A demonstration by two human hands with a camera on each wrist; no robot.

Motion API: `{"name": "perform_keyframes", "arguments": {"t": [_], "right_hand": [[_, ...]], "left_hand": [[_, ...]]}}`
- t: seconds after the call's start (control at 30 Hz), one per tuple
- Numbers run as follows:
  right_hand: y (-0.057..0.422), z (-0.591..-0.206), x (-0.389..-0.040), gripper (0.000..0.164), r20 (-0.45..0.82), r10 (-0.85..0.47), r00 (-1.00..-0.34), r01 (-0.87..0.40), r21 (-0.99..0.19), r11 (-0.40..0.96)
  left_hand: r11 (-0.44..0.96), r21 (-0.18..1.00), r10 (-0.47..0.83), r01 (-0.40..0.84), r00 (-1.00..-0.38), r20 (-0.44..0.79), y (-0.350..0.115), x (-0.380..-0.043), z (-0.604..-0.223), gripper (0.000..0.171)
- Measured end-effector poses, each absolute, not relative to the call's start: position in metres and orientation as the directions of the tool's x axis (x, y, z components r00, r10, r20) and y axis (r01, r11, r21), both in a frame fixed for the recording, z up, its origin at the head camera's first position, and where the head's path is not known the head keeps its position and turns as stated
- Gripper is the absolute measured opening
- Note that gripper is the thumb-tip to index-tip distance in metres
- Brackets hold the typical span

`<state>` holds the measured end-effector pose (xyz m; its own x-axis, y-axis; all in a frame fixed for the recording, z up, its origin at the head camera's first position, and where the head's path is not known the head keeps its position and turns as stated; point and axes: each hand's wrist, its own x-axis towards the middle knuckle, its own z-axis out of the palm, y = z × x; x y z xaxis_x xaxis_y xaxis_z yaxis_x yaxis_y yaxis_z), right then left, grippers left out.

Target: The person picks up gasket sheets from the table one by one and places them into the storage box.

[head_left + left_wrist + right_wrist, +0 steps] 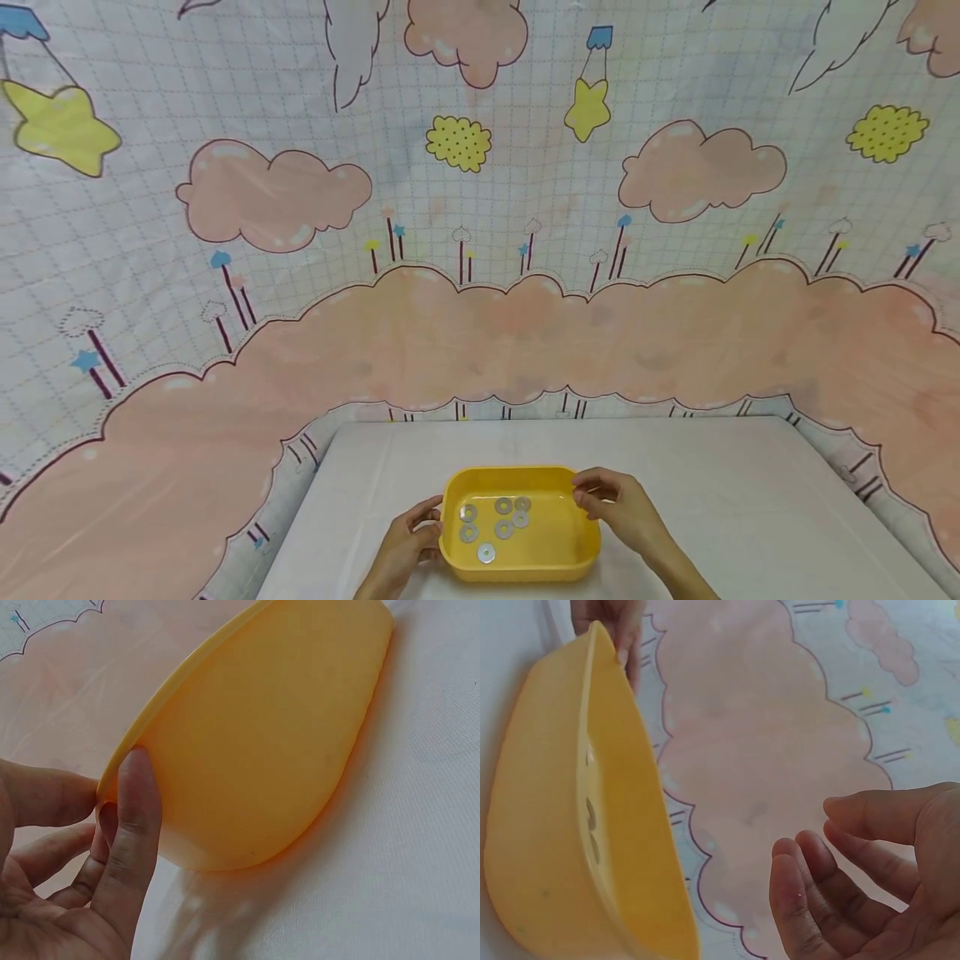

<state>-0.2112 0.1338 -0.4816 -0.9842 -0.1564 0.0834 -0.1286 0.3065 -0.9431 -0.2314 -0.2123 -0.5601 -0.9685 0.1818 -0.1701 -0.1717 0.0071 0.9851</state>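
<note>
A yellow plastic tray (551,525) with rounded corners sits near the front of the table. Several flat silver washers (486,552) lie inside it, mostly toward the left. My left hand (405,546) pinches the tray's left rim; in the left wrist view, thumb and fingers (139,795) meet at the edge of the tray wall (255,735). Over by the right rim hovers my right hand (618,507), its fingers loosely bent. The right wrist view shows those fingers (787,900) holding nothing, a gap away from the tray (540,795).
A white cloth (697,483) covers the table under the tray. Behind and around it hangs a patterned sheet (525,342) with pink clouds and yellow stars.
</note>
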Motion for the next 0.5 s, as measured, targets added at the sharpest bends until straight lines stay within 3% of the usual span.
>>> {"name": "perform_keyframes", "arguments": {"t": [0.5], "right_hand": [[0.16,-0.48,-0.215,0.019,0.131,0.106,-0.986,-0.077,-0.908,0.412]], "left_hand": [[0.006,0.984,0.174,-0.181,-0.968,-0.179,-0.212,-0.23,-0.561,0.06]]}}
